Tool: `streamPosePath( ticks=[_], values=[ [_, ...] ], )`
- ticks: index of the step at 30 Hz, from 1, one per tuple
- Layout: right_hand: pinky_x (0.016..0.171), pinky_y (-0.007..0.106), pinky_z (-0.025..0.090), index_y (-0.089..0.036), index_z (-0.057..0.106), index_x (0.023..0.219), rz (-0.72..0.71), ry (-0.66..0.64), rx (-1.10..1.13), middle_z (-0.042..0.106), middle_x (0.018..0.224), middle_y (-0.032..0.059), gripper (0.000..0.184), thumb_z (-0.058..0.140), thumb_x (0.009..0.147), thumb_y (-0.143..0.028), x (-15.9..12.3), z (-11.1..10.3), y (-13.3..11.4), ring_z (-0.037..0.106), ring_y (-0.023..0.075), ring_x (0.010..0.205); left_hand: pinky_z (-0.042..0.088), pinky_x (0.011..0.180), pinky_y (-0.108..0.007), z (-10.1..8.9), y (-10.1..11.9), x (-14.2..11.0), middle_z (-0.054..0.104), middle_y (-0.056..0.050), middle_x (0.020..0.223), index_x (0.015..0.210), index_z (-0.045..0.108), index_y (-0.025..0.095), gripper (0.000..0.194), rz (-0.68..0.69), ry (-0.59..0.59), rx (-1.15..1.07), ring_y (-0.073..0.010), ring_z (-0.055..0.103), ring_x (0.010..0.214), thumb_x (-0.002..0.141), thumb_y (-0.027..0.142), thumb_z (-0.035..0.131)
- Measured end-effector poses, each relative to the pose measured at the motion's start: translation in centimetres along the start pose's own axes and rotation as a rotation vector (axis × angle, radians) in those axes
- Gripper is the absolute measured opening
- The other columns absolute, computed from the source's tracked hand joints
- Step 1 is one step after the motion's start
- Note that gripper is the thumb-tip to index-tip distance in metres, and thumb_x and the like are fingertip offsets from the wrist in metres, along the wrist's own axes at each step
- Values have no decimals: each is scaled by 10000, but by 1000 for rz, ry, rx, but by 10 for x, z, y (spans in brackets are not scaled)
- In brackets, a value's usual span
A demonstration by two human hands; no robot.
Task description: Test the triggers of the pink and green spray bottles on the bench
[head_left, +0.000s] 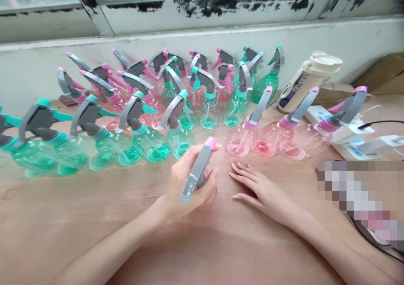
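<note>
My left hand (189,184) is wrapped round the neck of a pink spray bottle (198,169), seen from above, with a grey trigger head and a pink nozzle. Most of that bottle's body is hidden below the hand. To its right, my right hand (257,188) lies palm down on the wooden table (189,251), fingers stretched out and holding nothing. Just beyond the right fingertips stands a clear pink spray bottle (243,138), beside two more pink ones. A green spray bottle (181,140) is close behind my left hand.
Several green spray bottles (151,144) stand in a row at the left. More pink and green ones fill the back near the wall (38,75). At the right are a cream tumbler (306,83), white power strips (350,140) with cables, cardboard (383,75) and a pixelated area.
</note>
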State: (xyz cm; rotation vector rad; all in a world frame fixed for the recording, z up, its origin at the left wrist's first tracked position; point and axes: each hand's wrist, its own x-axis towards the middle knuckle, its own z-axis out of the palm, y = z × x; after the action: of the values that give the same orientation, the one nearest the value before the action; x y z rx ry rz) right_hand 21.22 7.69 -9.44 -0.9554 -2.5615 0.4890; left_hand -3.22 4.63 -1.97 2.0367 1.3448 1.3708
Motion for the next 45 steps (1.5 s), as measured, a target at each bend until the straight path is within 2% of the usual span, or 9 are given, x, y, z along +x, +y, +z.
streamPosePath(
  ticks=[7,22,24,29,31,33,37,41,45],
  values=[
    [1162,566,346,-223,485,1450,-1,-6,-13,472,1515,106,534,571,954,-401,0,1,1,397,296,1418,565,723,-293,1,1,1,681,-70,1024,1261,546,223,405,8,13,11,-144,656,719,860,189,594],
    [1158,578,344,-243,480,1455,0,6,-2,477,1510,105,540,581,949,-399,0,1,1,408,303,1411,565,708,-287,0,1,1,672,-68,1001,1260,541,221,402,-6,-1,9,-158,670,758,862,181,583],
    [1160,574,343,-218,492,1444,-2,-6,-14,473,1512,113,531,571,953,-405,0,1,1,402,302,1414,560,690,-280,0,3,3,661,-56,971,1209,550,218,355,4,1,21,-150,664,735,858,173,587],
    [1159,579,343,-187,502,1430,-13,-18,-29,463,1516,126,524,556,960,-414,0,1,1,392,301,1421,529,648,-282,-1,10,10,609,0,799,902,557,209,102,46,36,67,-128,620,609,834,206,633],
    [1162,576,340,-190,496,1434,-11,-21,-31,462,1518,122,525,551,963,-415,0,1,1,389,297,1423,537,640,-289,-2,10,11,633,-8,845,960,570,210,137,20,18,39,-105,579,536,836,225,627],
    [1165,569,338,-190,493,1436,-8,-25,-36,461,1521,121,528,546,965,-421,0,1,1,388,293,1424,552,642,-296,-2,8,10,672,-33,951,1094,573,215,271,-3,-5,-2,-88,551,489,827,227,616],
    [1167,564,340,-196,500,1434,-3,-26,-31,476,1510,122,525,557,961,-419,1,0,-1,403,292,1417,568,691,-312,-1,4,8,700,-79,1118,1221,543,221,415,2,-19,-24,-123,625,581,809,169,546],
    [1168,555,340,-167,515,1420,-5,-34,-46,474,1510,131,533,552,961,-437,2,-1,-1,393,293,1423,576,779,-332,8,5,11,668,-86,1260,1268,474,258,448,-50,75,-9,-174,703,836,836,163,540],
    [1177,544,327,-134,525,1409,-9,-45,-44,459,1518,142,547,532,967,-456,3,-1,0,376,294,1433,558,721,-300,21,1,24,682,-70,1218,1268,455,271,417,-110,159,-4,-142,674,766,868,207,558]
  ],
)
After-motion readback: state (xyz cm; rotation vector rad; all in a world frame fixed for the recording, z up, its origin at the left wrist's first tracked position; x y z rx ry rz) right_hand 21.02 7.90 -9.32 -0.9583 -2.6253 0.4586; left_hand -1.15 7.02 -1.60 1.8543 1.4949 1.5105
